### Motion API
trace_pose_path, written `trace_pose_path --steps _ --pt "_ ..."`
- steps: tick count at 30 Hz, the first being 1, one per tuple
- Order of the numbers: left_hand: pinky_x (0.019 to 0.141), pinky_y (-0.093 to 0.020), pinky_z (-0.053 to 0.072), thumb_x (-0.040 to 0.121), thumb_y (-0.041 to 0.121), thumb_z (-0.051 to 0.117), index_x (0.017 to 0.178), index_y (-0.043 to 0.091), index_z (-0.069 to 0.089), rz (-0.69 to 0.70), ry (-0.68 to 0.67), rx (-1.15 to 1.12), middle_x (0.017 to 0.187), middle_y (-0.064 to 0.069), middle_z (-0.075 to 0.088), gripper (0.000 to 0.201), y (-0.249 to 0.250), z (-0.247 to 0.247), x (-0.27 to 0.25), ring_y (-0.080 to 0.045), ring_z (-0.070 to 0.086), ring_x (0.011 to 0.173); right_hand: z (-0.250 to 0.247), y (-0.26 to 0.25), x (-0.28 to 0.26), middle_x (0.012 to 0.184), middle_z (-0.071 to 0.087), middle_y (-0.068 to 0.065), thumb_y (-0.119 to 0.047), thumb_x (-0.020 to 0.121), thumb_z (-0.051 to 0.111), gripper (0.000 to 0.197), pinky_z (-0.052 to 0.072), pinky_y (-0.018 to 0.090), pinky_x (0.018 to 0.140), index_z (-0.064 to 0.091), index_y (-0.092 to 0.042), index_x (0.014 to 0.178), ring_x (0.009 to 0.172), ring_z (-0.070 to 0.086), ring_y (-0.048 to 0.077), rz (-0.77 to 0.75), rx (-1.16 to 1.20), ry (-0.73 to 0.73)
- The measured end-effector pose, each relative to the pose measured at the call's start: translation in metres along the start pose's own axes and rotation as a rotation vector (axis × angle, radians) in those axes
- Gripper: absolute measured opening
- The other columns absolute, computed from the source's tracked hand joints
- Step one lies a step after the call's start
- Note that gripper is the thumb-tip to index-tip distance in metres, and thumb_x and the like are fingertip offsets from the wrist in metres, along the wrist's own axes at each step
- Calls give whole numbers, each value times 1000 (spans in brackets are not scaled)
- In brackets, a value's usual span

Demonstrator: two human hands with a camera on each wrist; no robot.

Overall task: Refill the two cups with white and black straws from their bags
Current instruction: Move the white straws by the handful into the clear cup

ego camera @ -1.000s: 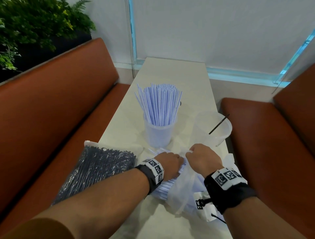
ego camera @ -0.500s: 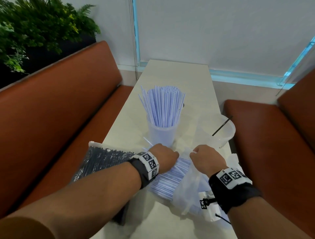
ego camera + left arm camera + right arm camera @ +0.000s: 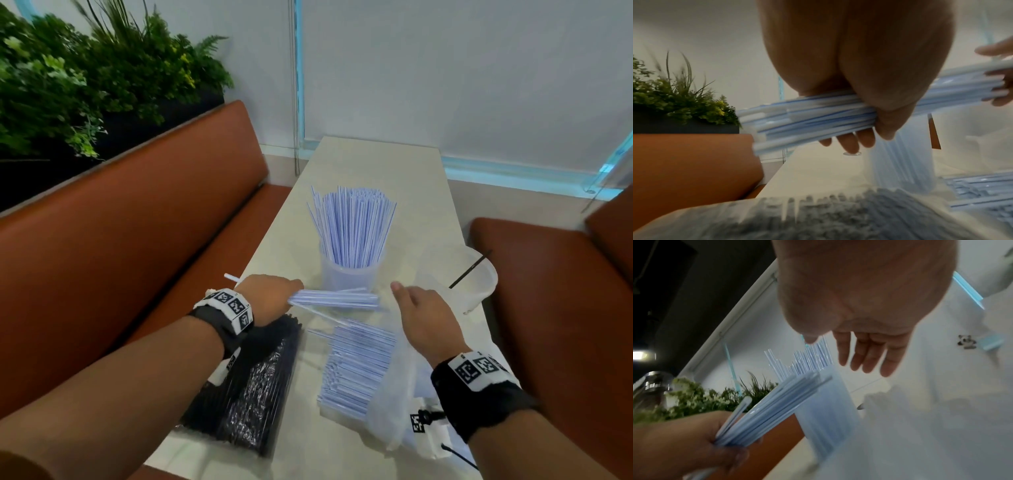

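Left hand [image 3: 269,296] covers the mid-section of the white straw bundle [image 3: 337,297]; fingers not visible from head view. Bag of black straws [image 3: 255,383]: upper end hidden under left forearm; in left wrist view it is blurred, individual straws indistinct. Right-hand cup [image 3: 460,284]: translucent, wall edges hard to trace; contents beyond one black straw [image 3: 469,269] can't be told. White straw bag [image 3: 394,397]: lower end hidden behind right wrist strap. Right wrist view motion-blurred throughout.
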State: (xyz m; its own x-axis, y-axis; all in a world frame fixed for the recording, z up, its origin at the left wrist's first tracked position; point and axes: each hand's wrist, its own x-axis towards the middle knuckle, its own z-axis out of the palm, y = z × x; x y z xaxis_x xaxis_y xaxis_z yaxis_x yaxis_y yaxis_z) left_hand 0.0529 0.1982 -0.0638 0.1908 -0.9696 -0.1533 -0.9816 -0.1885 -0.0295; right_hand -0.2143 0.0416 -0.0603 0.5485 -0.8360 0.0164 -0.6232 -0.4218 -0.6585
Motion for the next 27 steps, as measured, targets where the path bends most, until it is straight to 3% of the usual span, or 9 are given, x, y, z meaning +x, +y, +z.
trace_pose_path --steps 1,4,5,8,12,14,17,21,27 --pt "65 -31 42 100 29 48 100 30 42 14 26 -35 90 5 62 6 0 0 -1 -20 56 75 0 -6 -2 85 62 6 -73 96 27 66 43 39 75 58 -18 77 82 57 24 -49 152 40" --pt "69 -32 46 97 33 51 104 29 47 54 94 -111 92 4 64 9 14 -3 0 -22 60 79 3 -22 -5 123 68 1 -68 98 33 68 46 35 102 68 -14 123 115 61 15 39 587 9" --pt "69 -34 49 95 32 52 103 29 47 56 111 -112 92 4 64 10 21 -3 3 -23 61 79 6 -25 -6 125 67 3 -68 97 34 69 47 35 103 67 -14 125 118 61 15 77 675 -23" --pt "63 -33 48 92 30 52 102 25 44 52 142 -90 89 0 63 14 41 -3 13 -25 59 72 8 -31 -7 107 72 9 -65 97 39 61 57 30 87 71 -13 107 104 69 19 77 770 -44" --pt "57 -31 41 92 28 52 108 20 45 40 158 -63 90 -3 63 20 52 -5 22 -25 55 70 -3 -27 -2 105 71 7 -56 101 43 47 52 36 89 68 -16 99 99 67 18 19 756 214" --pt "56 -30 38 92 28 52 105 19 45 50 194 -60 90 -3 62 18 61 -9 26 -25 55 70 -4 -28 -1 103 72 2 -55 100 45 44 49 31 84 70 -18 96 94 66 8 11 724 162" --pt "53 -29 36 90 33 56 95 23 40 92 263 -73 82 1 58 19 84 -17 32 -25 56 66 5 -31 -4 82 73 -5 -57 101 47 47 46 26 73 74 -22 85 77 66 2 -6 502 51" --pt "48 -26 23 92 36 55 98 21 45 51 313 -78 76 4 49 19 95 -25 35 -22 49 62 -3 -27 -3 85 73 -12 -58 94 46 43 45 17 77 73 -27 85 84 65 -5 17 667 328" --pt "46 -24 24 90 30 59 108 20 50 139 321 -183 65 12 41 23 126 -29 33 -13 41 50 2 -32 -3 68 72 6 -44 103 48 51 54 31 64 75 -19 67 66 68 19 46 603 229"
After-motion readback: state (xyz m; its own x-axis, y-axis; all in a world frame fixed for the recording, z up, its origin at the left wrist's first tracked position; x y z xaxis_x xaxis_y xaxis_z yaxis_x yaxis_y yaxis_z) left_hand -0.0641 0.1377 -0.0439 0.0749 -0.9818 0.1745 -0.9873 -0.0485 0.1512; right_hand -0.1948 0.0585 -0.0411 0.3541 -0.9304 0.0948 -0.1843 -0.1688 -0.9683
